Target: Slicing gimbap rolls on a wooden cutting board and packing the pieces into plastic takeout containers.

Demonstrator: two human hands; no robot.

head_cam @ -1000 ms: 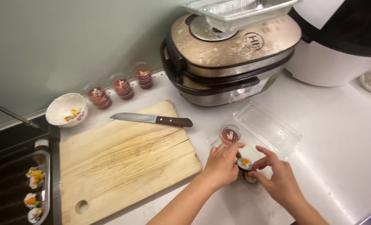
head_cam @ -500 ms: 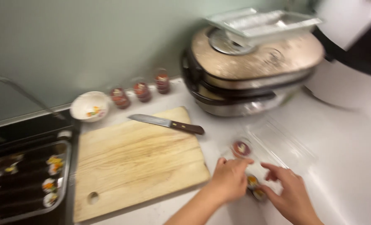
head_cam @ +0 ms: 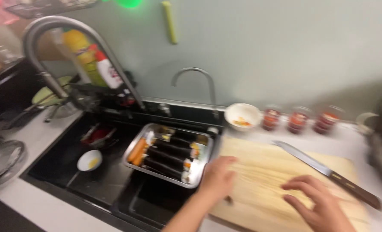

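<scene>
A pale wooden cutting board (head_cam: 281, 184) with a visible straight grain is seen on the white counter (head_cam: 36, 202), just beside a black sink (head_cam: 96, 180). The left hand (head_cam: 216, 177) is laid on the left edge of the board, with the fingers loosely curled and nothing grasped. The right hand (head_cam: 317, 202) is held over the right part of the board, its fingers spread and released, and no object is held in it. A long knife (head_cam: 328, 174) with a shiny steel blade and a dark handle is placed diagonally on the board, near the right hand but apart from it. A rectangular metal tray (head_cam: 201, 169) is set over the sink, and several dark cylindrical seaweed rolls (head_cam: 167, 157) are arranged in it side by side. Behind the board, a small round white bowl (head_cam: 242, 116) and three small clear cups (head_cam: 298, 120) with red sauce are lined along the grey-green wall. A curved steel faucet (head_cam: 70, 47) is seen above the sink, and a small white dish (head_cam: 89, 160) lies inside it. The picture is blurred, so fine details cannot be told.
</scene>
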